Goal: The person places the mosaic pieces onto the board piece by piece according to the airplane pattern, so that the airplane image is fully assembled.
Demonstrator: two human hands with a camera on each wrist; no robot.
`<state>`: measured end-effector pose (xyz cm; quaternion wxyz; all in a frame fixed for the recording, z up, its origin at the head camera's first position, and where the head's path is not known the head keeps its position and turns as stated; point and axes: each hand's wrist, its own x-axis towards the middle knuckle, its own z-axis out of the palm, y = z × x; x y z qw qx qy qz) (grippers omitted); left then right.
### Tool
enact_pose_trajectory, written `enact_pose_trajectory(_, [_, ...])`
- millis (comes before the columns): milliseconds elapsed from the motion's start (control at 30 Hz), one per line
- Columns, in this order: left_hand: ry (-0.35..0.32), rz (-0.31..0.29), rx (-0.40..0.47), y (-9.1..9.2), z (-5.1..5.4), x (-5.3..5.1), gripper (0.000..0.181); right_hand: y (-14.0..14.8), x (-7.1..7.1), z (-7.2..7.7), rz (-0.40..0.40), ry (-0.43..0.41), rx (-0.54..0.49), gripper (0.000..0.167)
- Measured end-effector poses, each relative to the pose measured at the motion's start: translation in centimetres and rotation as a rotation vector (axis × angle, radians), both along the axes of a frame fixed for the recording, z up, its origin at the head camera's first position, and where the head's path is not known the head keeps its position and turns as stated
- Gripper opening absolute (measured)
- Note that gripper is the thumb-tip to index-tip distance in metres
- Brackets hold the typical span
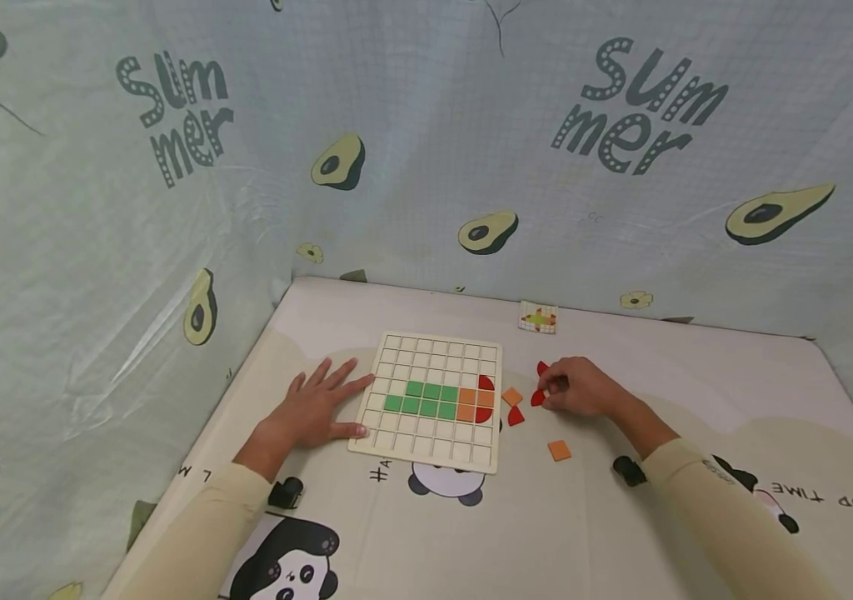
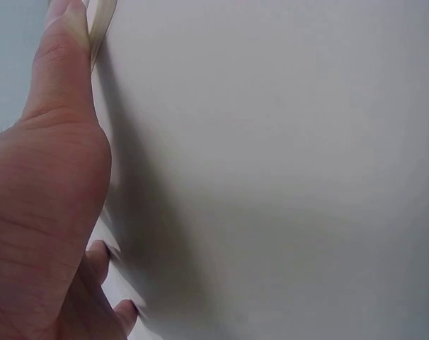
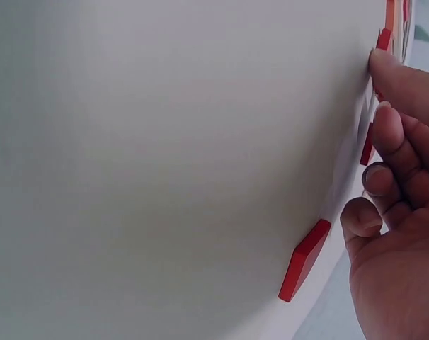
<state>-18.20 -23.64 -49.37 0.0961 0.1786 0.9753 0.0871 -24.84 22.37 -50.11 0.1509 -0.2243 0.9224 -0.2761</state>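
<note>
My left hand (image 1: pixel 314 408) lies spread at the left edge of a gridded board (image 1: pixel 426 446), its fingers straight and the thumb and index finger touching the rim. Green square tiles (image 1: pixel 428 407), orange square tiles (image 1: pixel 466 412) and red rounded tiles (image 1: pixel 484 414) fill part of the grid. To the board's right, my right hand (image 1: pixel 582 387) has curled fingers, their tips pinching a red quarter-circle tile (image 1: pixel 538 398) low over the table. Another red tile (image 1: pixel 542 367) lies just beyond the fingers. In the right wrist view a red tile (image 3: pixel 304 262) lies beside the curled fingers.
Between board and right hand lie a loose orange tile (image 1: pixel 512 397) and a red tile (image 1: pixel 516 416). Nearer me is another orange tile (image 1: pixel 559 450). A small pattern card (image 1: pixel 538 317) lies near the back wall. Printed sheeting (image 1: pixel 411 100) encloses the table.
</note>
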Motion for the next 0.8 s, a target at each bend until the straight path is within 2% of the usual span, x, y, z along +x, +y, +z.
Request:
enact_pose_trajectory(233, [-0.002,0.007,-0.002,-0.1,-0.1,0.0,0.085,-0.9,0.1,0.2,-0.031,0.017,0.030,0.014])
enact_pose_trajectory(800, [-0.009,0.001,0.010,-0.3,-0.6,-0.2,0.085,-6.2,0.3,1.2,-0.076,-0.030,-0.036,0.020])
